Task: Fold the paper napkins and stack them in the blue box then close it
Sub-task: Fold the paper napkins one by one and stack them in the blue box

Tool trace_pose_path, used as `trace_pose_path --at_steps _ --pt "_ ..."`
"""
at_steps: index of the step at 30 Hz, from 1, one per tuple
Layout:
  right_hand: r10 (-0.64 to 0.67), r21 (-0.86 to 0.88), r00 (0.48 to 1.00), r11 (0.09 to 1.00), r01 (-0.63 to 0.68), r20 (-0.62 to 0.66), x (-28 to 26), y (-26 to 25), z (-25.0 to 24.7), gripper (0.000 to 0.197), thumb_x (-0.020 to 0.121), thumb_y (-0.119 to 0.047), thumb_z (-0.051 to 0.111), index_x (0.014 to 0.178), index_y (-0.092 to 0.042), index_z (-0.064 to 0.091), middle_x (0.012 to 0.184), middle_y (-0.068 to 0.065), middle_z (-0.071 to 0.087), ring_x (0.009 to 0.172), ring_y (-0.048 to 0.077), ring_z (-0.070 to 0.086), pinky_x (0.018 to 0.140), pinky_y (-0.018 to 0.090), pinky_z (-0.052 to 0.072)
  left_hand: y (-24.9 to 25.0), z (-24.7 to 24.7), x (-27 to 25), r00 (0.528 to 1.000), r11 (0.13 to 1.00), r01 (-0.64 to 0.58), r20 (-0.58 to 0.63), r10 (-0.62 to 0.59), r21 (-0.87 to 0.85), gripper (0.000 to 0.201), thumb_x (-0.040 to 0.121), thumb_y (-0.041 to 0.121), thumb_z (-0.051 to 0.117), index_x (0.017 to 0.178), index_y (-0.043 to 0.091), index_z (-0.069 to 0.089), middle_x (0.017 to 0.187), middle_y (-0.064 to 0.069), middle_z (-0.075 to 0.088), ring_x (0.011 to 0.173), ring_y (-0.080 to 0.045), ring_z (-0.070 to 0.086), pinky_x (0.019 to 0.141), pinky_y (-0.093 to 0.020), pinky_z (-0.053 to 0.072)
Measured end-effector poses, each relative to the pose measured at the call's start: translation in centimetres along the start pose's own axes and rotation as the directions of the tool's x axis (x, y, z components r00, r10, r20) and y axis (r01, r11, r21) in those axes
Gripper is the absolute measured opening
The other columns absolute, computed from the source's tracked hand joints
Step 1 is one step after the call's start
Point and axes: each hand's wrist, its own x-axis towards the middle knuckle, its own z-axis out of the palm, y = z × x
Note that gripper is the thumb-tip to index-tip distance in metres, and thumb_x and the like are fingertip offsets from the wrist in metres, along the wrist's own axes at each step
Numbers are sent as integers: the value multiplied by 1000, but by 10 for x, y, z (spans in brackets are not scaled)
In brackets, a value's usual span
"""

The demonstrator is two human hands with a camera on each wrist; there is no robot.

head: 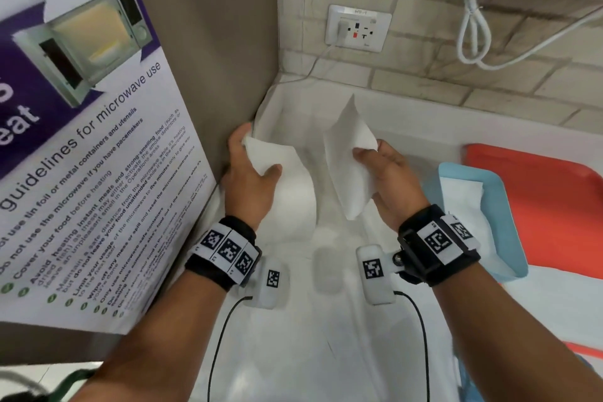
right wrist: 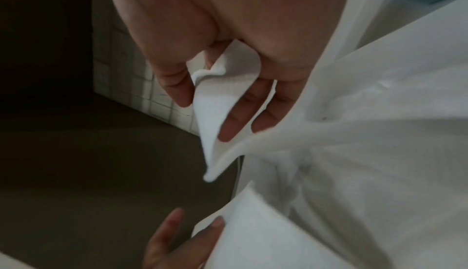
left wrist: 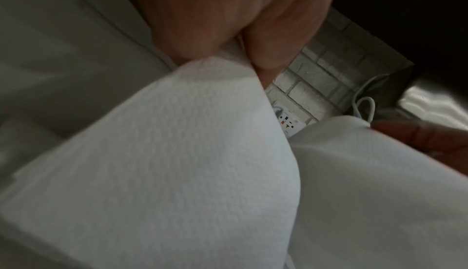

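Observation:
Both hands hold white paper napkin above the white counter in the corner. My left hand (head: 257,153) pinches the top edge of a napkin (head: 287,186) that bows downward; the pinch (left wrist: 238,39) shows up close in the left wrist view, with the napkin (left wrist: 190,143) below it. My right hand (head: 367,148) pinches a raised, tilted napkin (head: 349,157) between thumb and fingers (right wrist: 228,63). I cannot tell whether the two are one sheet. The blue box (head: 496,202) stands open to the right of my right wrist, with white napkins (head: 463,206) inside.
A red tray (head: 554,206) lies behind the blue box at the right. A microwave poster (head: 81,173) on a brown panel closes off the left side. On the brick wall behind are a socket (head: 359,28) and hanging white cables (head: 473,36).

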Motion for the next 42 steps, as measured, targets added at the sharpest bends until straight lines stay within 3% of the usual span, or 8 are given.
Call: trace_pose_path --at_steps 3,9,13,19,27,31,36,42 --pt "-33 67 999 997 31 39 -5 -7 11 10 97 -14 61 107 -11 61 101 8 70 90 22 68 78 36 54 9 8 -2 998 997 -1 59 -4 80 35 95 6 66 119 30 59 128 9 62 98 -2 61 79 -1 41" --pt "-8 97 994 995 -2 108 -20 2 27 4 95 -11 63 94 -14 63 100 11 72 91 26 68 84 44 54 24 17 -11 922 908 363 220 -318 -208 20 99 10 61 99 18 79 106 -2 78 103 -23 73 95 -40 59" --pt "-7 113 991 994 -8 134 -30 15 31 13 94 -11 64 106 -9 63 105 14 71 95 29 68 90 47 54 28 16 -8 871 830 476 287 -399 -290 43 100 55 57 105 18 79 103 -8 80 98 -28 76 90 -47 60" --pt "-28 207 986 978 -7 163 -35 17 32 22 96 -10 57 118 -6 60 112 9 73 101 22 69 85 35 57 28 18 -5 881 805 452 335 -335 -384 45 86 44 81 110 7 77 112 -11 78 110 -34 73 104 -56 53" --pt "14 -82 1000 997 -12 22 -29 34 4 12 95 -18 67 87 -12 62 89 2 75 82 17 70 72 28 54 32 17 -2 949 832 287 259 -180 -475 12 98 21 71 92 11 68 102 -10 76 96 -23 70 107 -55 51" --pt "13 -221 999 975 -6 31 -26 37 -1 23 91 -26 73 105 -9 66 107 1 76 91 9 71 73 16 49 32 12 -5 959 872 196 272 -76 -449 7 99 17 68 102 10 68 109 -7 77 99 -19 71 105 -50 52" --pt "-54 -197 998 979 59 31 -14 29 6 69 75 -45 80 133 -22 51 122 -2 70 109 12 68 90 30 54 30 13 -9 945 898 121 325 25 -422 24 89 24 69 110 11 69 115 -10 76 105 -25 73 96 -46 57" --pt "-96 -393 987 909 141 132 -13 28 16 74 84 -69 64 144 -32 43 134 -15 62 121 6 61 103 41 52 31 21 -12 953 917 36 291 88 -396 19 92 28 64 108 18 64 115 -5 75 110 -26 71 97 -50 57"
